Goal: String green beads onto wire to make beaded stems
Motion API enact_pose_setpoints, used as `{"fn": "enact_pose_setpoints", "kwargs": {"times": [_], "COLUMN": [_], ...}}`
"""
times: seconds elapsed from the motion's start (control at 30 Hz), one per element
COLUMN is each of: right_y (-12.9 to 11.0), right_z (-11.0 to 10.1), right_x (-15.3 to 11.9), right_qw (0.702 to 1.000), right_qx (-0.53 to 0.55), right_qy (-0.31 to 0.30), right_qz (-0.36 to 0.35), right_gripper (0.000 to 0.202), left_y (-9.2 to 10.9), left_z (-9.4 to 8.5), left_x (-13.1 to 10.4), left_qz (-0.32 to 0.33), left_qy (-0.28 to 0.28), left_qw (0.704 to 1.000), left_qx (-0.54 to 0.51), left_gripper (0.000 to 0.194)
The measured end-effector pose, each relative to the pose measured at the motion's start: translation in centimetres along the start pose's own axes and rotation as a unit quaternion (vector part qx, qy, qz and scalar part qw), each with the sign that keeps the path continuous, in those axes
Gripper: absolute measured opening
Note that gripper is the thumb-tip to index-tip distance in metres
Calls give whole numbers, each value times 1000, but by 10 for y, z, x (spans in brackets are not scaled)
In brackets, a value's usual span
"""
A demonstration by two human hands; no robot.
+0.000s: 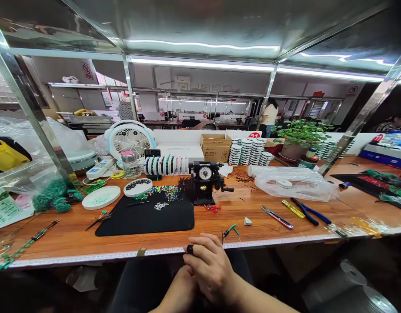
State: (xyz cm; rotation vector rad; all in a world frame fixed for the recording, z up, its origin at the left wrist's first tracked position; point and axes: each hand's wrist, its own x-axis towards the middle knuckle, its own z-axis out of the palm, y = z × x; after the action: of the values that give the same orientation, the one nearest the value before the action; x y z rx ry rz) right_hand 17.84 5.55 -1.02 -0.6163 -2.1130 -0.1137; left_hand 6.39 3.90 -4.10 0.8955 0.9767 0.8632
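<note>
My two hands are together over my lap, just below the front edge of the table. My right hand (213, 269) lies on top, its fingers loosely bent and slightly apart, with a black band round one finger and no object in it. My left hand (182, 284) is underneath, and its fingers are mostly hidden. Beyond the hands, on the table, lie a short green and black braided cord (230, 231) and a small white piece (248, 221). A black mat (148, 221) holds colourful beads (171, 192) and a silvery chain-like heap (161, 206).
A black hand-cranked winding machine (205, 184) carries a row of white spools (166, 165). Rightward lie a craft knife (276, 217), a yellow-handled tool (293, 209) and blue-handled pliers (309, 213). A ruler strip (164, 251) runs along the table edge. Metal posts (37, 100) frame the bench.
</note>
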Motion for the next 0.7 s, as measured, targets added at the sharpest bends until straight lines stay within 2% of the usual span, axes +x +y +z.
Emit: {"fn": "enact_pose_setpoints", "kwargs": {"times": [0.1,0.17,0.37,0.5,0.6,0.7], "right_y": [-15,-21,-16,-13,-12,-8], "right_z": [-18,-21,-5,0,-5,-11], "right_x": [-13,-21,-32,-30,-22,-9], "right_qw": [995,993,999,999,993,979], "right_qx": [-63,-73,-29,8,56,19], "right_qy": [76,89,42,28,38,60], "right_qz": [-8,-21,15,28,94,196], "right_gripper": [26,18,17,22,21,19], "left_y": [21,38,71,83,90,96], "left_z": [1,2,2,-5,-11,-15], "left_x": [-7,-11,-12,-9,-9,-9], "left_qz": [-22,-52,-70,-63,-38,-24], "left_qy": [-24,-14,46,40,22,17], "left_qw": [998,994,985,990,995,998], "left_qx": [-62,-97,-149,-116,-84,-53], "left_gripper": [21,24,14,14,21,24]}}
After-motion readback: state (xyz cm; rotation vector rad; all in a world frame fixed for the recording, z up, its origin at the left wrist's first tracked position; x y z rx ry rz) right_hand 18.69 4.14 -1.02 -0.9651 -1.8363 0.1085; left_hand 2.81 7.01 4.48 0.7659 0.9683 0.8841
